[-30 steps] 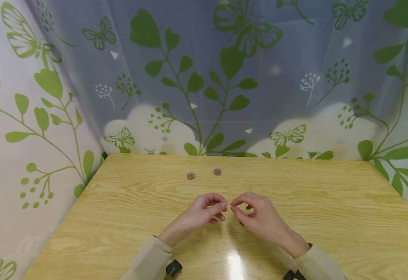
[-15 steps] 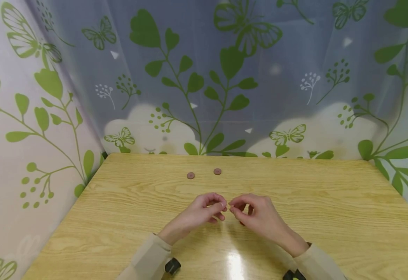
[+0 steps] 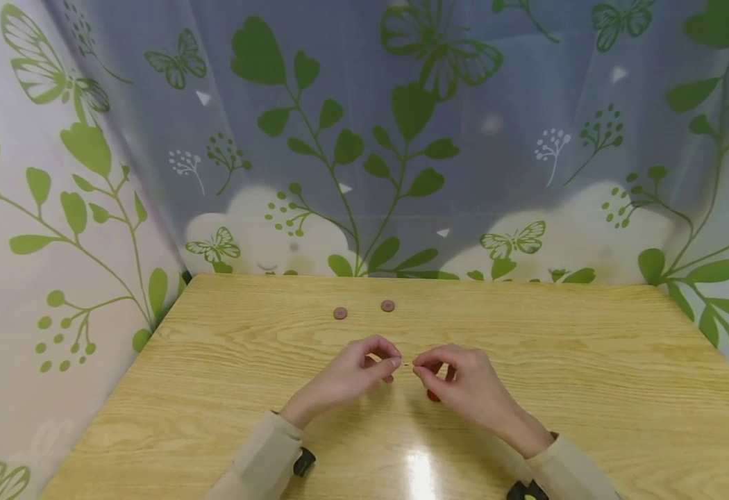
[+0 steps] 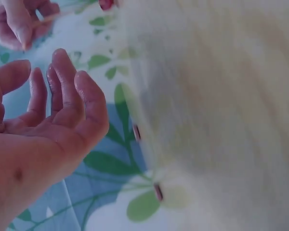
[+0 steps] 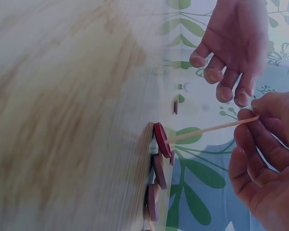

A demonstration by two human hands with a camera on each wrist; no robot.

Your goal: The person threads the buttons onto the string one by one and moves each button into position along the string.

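Note:
In the head view my left hand (image 3: 355,373) and right hand (image 3: 467,382) face each other over the wooden table (image 3: 246,389), fingertips close together. My right hand pinches a thin pale cord (image 5: 209,128) between thumb and fingers. From there the cord runs to a red button (image 5: 162,139), which shows below the right hand in the head view. Brown buttons (image 5: 153,202) lie behind the red one in the right wrist view. A small gap shows between the thumb and index finger of my left hand (image 4: 72,103); its other fingers are loosely bent.
Farther back on the table are two loose brown buttons, a left one (image 3: 340,314) and a right one (image 3: 388,305). A curtain (image 3: 364,139) with leaves and butterflies hangs behind the table, and another patterned curtain (image 3: 2,312) is at the left.
My left hand has risen slightly and shifted a little left, widening the gap between the hands. The red button now shows beneath my right hand, which has barely moved.

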